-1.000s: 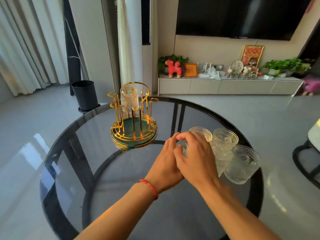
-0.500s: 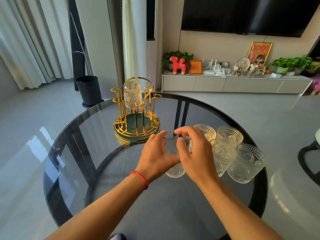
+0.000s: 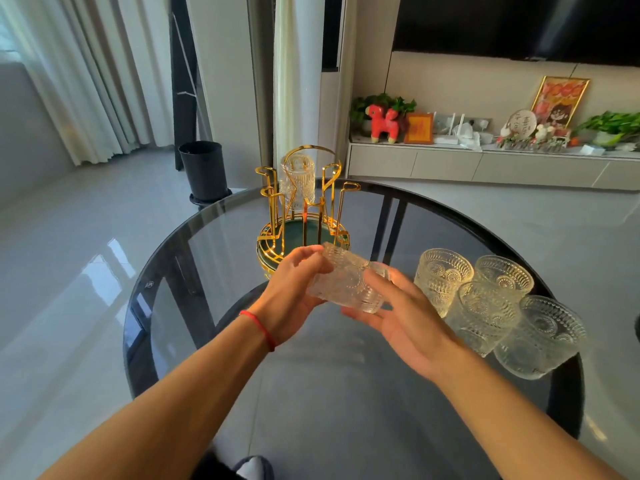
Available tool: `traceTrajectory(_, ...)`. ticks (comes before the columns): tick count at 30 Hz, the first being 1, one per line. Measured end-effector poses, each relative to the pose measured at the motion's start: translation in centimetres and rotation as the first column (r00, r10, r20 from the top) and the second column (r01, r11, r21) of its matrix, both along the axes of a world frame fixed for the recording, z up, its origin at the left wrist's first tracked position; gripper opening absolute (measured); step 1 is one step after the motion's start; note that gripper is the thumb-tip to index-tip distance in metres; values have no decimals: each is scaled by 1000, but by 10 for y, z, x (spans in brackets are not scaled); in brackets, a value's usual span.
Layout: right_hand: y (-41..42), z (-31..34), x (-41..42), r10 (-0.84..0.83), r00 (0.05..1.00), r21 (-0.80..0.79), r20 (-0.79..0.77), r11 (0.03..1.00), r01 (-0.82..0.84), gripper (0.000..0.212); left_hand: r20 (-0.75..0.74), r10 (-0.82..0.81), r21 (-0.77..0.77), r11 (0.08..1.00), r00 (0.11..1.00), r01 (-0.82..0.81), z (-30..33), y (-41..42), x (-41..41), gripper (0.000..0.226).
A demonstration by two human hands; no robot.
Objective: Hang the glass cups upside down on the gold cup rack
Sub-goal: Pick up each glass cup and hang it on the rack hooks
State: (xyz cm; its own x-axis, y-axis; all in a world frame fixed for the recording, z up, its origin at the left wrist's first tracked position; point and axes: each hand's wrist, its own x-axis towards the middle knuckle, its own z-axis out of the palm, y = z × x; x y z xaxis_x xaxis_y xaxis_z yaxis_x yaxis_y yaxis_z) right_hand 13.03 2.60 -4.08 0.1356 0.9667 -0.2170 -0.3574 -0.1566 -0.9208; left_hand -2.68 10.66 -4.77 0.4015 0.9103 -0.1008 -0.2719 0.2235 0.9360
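An embossed glass cup [image 3: 348, 280] lies tilted on its side in the air, held between both hands above the table. My left hand [image 3: 289, 297] grips its left end and my right hand [image 3: 403, 317] supports it from below and the right, palm up. Just behind it stands the gold cup rack [image 3: 304, 216] with a green base; one glass cup [image 3: 298, 181] hangs upside down on a far peg. Several more glass cups [image 3: 485, 306] stand upright in a cluster at the table's right.
The round dark glass table [image 3: 194, 268] has a black rim and frame. A black bin [image 3: 202, 169] stands on the floor beyond the rack. A low cabinet [image 3: 450, 164] with ornaments and plants lines the far wall. Curtains hang at the left.
Both hands lifted one cup out of the cluster, carried it left toward the rack and tipped it onto its side. The camera moved nearer.
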Motion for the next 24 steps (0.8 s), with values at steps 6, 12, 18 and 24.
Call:
traceTrajectory(6,4,8,10,-274,908,149,315,960,238,49,-490,299,555,831,819,28,-31,21,-19,35)
traceTrajectory(12,42,55,41,-572,784,410,240,792,452,51,-699,644,715,626,312,310,-70,26,-17,62)
traceTrajectory(18,142,108,72,-465,718,367,518,879,304,70,-713,672,690,621,201,371,-79,31,-13,64)
traceTrajectory(24,202,138,68,-333,518,334,788,938,95,71,-734,656,664,639,176,388,-83,33,-13,67)
